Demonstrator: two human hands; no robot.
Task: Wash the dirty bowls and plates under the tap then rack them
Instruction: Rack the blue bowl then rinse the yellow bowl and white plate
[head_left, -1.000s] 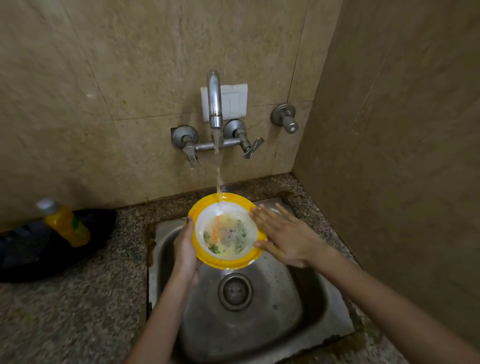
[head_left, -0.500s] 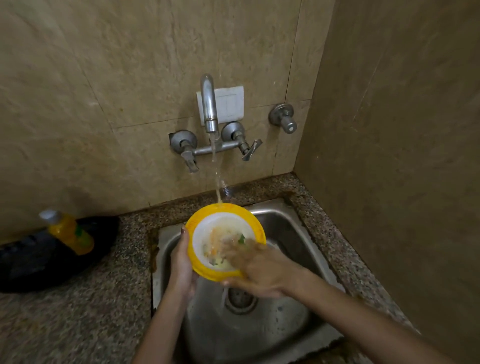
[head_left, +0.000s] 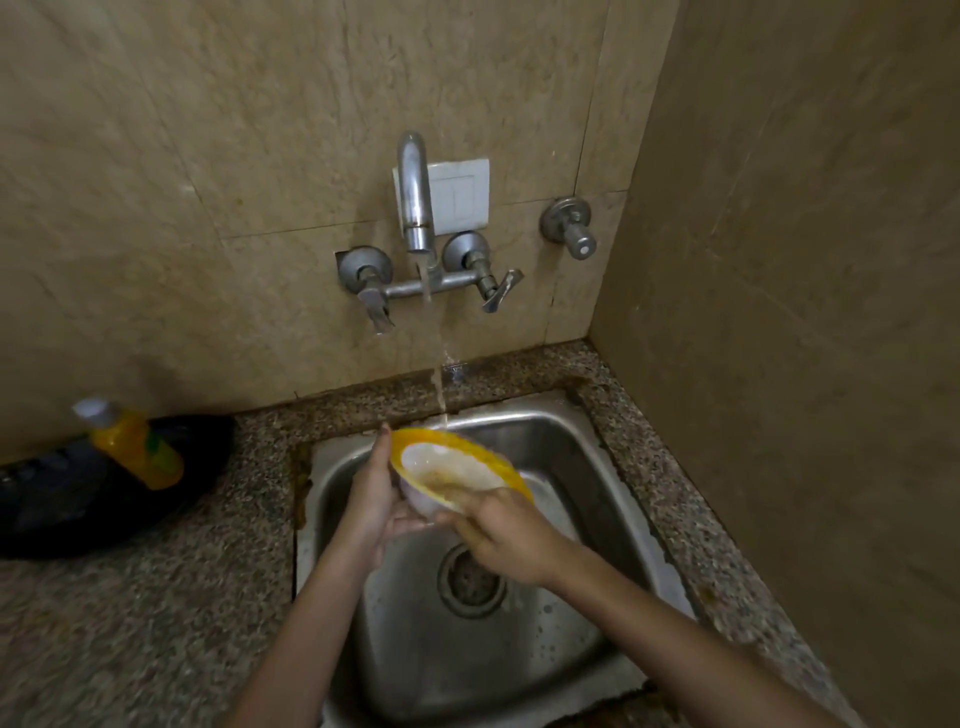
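A white bowl with a yellow rim (head_left: 457, 465) is tilted over the steel sink (head_left: 613, 467), its open side facing up and toward me. Food residue smears the near part of its inside. My left hand (head_left: 371, 499) holds the bowl from the left and underneath, thumb at the rim. My right hand (head_left: 498, 530) has its fingers inside the bowl at the near rim, rubbing the residue. Water runs from the wall tap (head_left: 415, 202) and falls just behind the bowl's far rim.
A yellow dish-soap bottle (head_left: 135, 449) lies on a black pan (head_left: 93, 493) on the speckled granite counter (head_left: 156, 623) at the left. The drain (head_left: 470, 582) sits below my hands. Tiled walls close in behind and at the right.
The bowl has tipped from nearly facing me to a flatter tilt and most green and orange residue is gone. My right hand moved from the bowl's right rim into its inside.
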